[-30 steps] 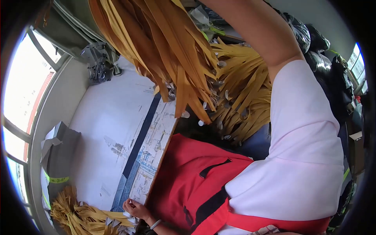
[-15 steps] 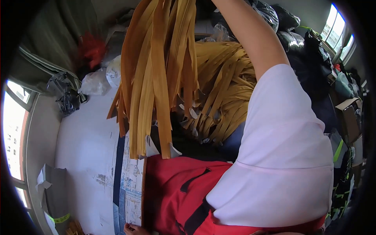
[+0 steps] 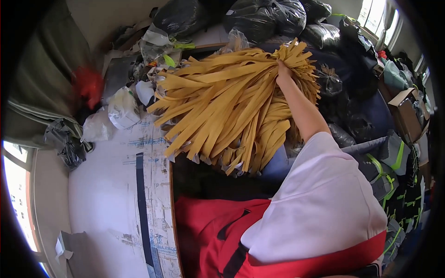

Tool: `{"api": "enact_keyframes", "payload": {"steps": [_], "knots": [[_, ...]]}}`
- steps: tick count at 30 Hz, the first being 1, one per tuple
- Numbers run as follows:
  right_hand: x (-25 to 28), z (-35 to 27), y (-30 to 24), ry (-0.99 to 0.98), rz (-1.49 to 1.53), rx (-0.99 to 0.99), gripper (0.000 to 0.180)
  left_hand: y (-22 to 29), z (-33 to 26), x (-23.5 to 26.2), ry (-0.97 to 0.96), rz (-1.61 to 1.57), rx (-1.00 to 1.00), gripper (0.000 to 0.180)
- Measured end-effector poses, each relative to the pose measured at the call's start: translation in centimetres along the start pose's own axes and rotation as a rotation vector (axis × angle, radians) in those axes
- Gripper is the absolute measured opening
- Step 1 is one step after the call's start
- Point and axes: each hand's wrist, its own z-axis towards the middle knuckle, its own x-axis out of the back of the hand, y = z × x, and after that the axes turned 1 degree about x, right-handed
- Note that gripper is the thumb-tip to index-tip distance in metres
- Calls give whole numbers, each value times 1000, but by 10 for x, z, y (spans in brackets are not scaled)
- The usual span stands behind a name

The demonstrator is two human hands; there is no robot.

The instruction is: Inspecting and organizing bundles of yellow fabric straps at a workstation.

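My right arm, in a white short sleeve, stretches away to a large bundle of mustard-yellow strips. At the bundle's upper right end my right hand is closed around the strips, partly buried among them. From there the long flat strips fan out to the left, and pale, whitish ends show along their lower left edge. Under the fan lie more yellow strips; where the held ones end and these begin I cannot tell. My left hand is out of view.
A white table with a dark tape strip runs along the left. White plastic bags and a black bag sit at its far end. Black garbage bags pile up behind the strips. An opened cardboard box stands at the right.
The strips hung high in front of me; now they lie lower and farther off, spread leftward over the pile. My right hand has come into view, while my left has left the lower edge.
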Motion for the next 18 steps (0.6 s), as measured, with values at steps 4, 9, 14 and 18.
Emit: {"api": "enact_keyframes", "payload": {"steps": [4,9,14,18], "knots": [[12,27,-14,-67,144,-62,74,12,2,-7,4,-63,0,17],[9,33,-27,61,212,-46,69,4,-3,-10,19,-91,-26,15],[12,19,-34,285,-178,170,76,13,3,0,-2,-97,-8,12],[77,44,-23,63,-843,257,82,16,2,-7,19,-112,7,12]]}}
